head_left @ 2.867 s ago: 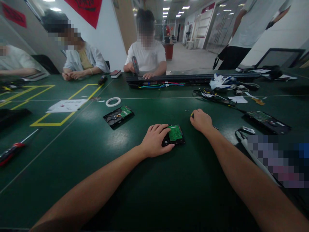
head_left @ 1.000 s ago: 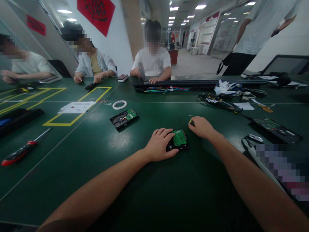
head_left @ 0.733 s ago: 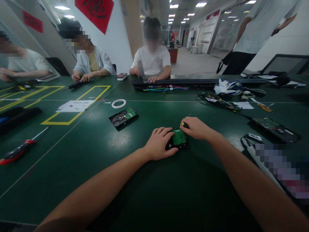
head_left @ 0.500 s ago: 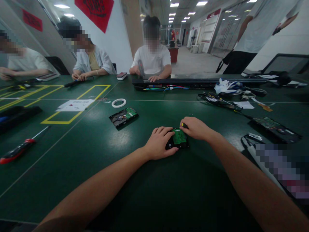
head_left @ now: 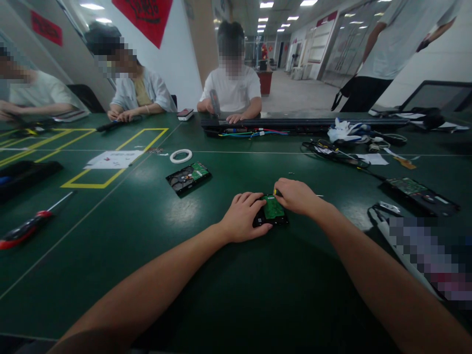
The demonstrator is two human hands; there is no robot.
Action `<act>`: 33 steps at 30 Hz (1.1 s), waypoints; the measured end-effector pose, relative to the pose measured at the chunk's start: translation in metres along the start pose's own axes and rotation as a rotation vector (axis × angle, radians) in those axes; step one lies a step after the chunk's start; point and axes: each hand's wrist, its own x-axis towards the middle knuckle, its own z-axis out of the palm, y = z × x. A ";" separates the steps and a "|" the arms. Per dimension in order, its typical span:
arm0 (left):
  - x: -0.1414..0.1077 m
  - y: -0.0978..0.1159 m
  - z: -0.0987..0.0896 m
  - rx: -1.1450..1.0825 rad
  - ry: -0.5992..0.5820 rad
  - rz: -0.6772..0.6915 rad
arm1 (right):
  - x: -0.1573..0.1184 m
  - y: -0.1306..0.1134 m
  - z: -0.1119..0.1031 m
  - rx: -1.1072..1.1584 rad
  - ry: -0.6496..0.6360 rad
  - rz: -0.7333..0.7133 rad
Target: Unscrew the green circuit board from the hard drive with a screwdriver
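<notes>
On the green table in front of me lies a hard drive, its green circuit board facing up. My left hand grips the drive's left part, with fingers over the far edge and thumb along the near edge. My right hand is closed around a screwdriver at the drive's far right corner. Its black and yellow handle end pokes out on the left of the fist, and a thin metal shaft shows right of the wrist. Several tiny screws lie just beyond that hand.
A second hard drive and a white tape roll lie ahead to the left. A red-black screwdriver rests far left. Another drive, cables and gloves are at right. Co-workers sit across the table.
My right hand has tilted the screwdriver, so its shaft now shows beyond the wrist and less of the handle end shows. My left hand stays on the hard drive.
</notes>
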 end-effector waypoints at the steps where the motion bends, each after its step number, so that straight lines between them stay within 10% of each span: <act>1: 0.000 0.000 0.000 0.000 0.001 0.000 | 0.000 0.000 0.000 -0.004 -0.001 -0.001; 33: 0.000 0.000 0.001 0.016 0.004 -0.002 | -0.001 -0.002 -0.003 0.007 0.015 -0.021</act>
